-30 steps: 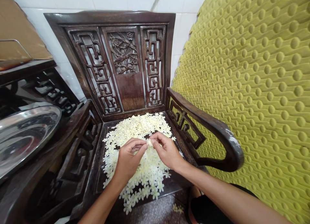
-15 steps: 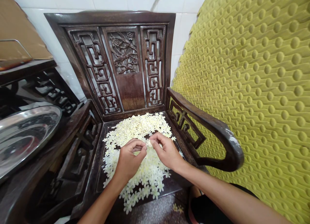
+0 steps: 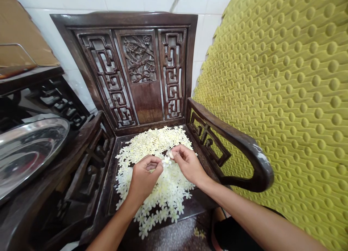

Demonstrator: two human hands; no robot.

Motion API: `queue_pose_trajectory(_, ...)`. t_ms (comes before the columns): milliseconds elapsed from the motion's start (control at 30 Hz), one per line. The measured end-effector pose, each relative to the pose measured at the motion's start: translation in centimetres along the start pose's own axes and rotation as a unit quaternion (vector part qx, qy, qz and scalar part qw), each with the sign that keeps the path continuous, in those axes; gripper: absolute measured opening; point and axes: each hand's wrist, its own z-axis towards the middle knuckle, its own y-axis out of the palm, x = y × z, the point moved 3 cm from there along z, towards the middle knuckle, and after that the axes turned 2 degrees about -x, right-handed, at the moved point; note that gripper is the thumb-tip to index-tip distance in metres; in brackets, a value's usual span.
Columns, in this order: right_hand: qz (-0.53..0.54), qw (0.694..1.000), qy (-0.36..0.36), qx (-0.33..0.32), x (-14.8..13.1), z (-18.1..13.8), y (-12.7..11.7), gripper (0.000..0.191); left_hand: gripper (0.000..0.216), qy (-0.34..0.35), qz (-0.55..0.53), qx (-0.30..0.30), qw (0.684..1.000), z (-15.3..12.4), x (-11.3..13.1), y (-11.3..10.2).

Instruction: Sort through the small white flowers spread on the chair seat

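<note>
My left hand (image 3: 143,175) and my right hand (image 3: 187,164) hang close together over a heap of small white five-petalled flowers (image 3: 154,171), which covers the seat of a dark carved wooden chair (image 3: 146,106). Between my fingertips is a small white flower (image 3: 166,161). My left fingers curl around its near side, and my right finger and thumb pinch a pale piece at its far side. Both hands are just above the heap, and the fingers hide part of the flower.
A shiny steel tray (image 3: 24,153) lies to the left beyond the chair's arm. A yellow-green dimpled foam mat (image 3: 282,99) leans on the right against white wall tiles (image 3: 209,30). A few flowers lie on the speckled floor (image 3: 174,236) below the seat.
My hands have drawn slightly apart and risen, and the white flower now shows more clearly between my fingertips. The heap and chair look unchanged.
</note>
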Motion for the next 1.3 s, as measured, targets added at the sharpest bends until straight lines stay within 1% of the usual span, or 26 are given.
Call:
queue_pose_trajectory(133,-0.03,1.0,-0.007,0.005,-0.4,-0.2,0.1,0.014,0.003,-0.01,0.011,0.021,1.0,0.1,-0.3,-0.2)
queue_pose_trajectory(233,-0.046,0.999,-0.022,-0.001,-1.1,-0.4,0.1,0.013,0.003,0.01,0.05,0.035,0.998,0.1,-0.2,-0.5)
queue_pose_trajectory(300,-0.061,0.997,-0.045,-0.012,-1.7,-0.7,0.2,0.013,0.005,0.031,0.077,0.042,0.996,0.0,-0.1,-0.6)
queue_pose_trajectory(367,-0.078,0.994,-0.076,-0.027,-2.3,-1.0,0.4,0.014,0.005,0.04,0.078,0.033,0.996,-0.1,0.1,-0.5)
queue_pose_trajectory(467,-0.098,0.988,-0.111,-0.044,-2.8,-1.3,0.8,0.016,0.005,0.024,0.037,-0.011,0.999,-0.3,0.0,0.0)
queue_pose_trajectory(533,-0.09,0.989,-0.106,-0.05,-2.7,-1.3,1.1,0.015,0.006,0.017,0.015,-0.03,0.999,-0.4,0.1,0.2)
queue_pose_trajectory(633,-0.041,0.994,-0.065,-0.072,-2.3,-1.3,1.3,0.011,0.006,0.027,0.0,-0.037,0.999,-0.4,0.4,0.3)
queue_pose_trajectory(700,-0.012,0.996,-0.043,-0.083,-1.9,-1.2,1.3,0.013,0.007,0.034,-0.006,-0.04,0.999,-0.3,0.6,0.2)
queue_pose_trajectory(767,0.005,0.996,-0.037,-0.086,-1.7,-1.1,1.3,0.014,0.007,0.037,-0.009,-0.045,0.998,-0.3,0.7,0.2)
queue_pose_trajectory(867,0.02,0.996,-0.045,-0.079,-1.5,-0.8,1.2,0.01,0.006,0.031,-0.016,-0.052,0.998,-0.3,0.8,0.3)
queue_pose_trajectory(967,0.013,0.997,-0.052,-0.058,-1.4,-0.5,0.9,0.007,0.003,-0.002,-0.031,-0.044,0.999,-0.2,0.5,0.3)
queue_pose_trajectory(1067,0.001,0.999,-0.044,-0.03,-1.3,-0.4,0.6,0.007,0.005,-0.046,-0.054,-0.026,0.997,-0.1,0.3,0.1)
queue_pose_trajectory(1133,-0.006,0.999,-0.041,-0.024,-1.4,-0.4,0.4,0.008,0.006,-0.061,-0.064,-0.018,0.996,0.0,0.3,0.1)
queue_pose_trajectory(1200,-0.021,0.998,-0.05,-0.04,-1.9,-0.6,0.4,0.008,0.007,-0.058,-0.064,-0.019,0.996,0.0,0.3,0.1)
queue_pose_trajectory(1300,-0.06,0.992,-0.08,-0.077,-2.8,-1.0,0.6,0.008,0.008,-0.029,-0.056,-0.032,0.998,-0.1,0.4,0.2)
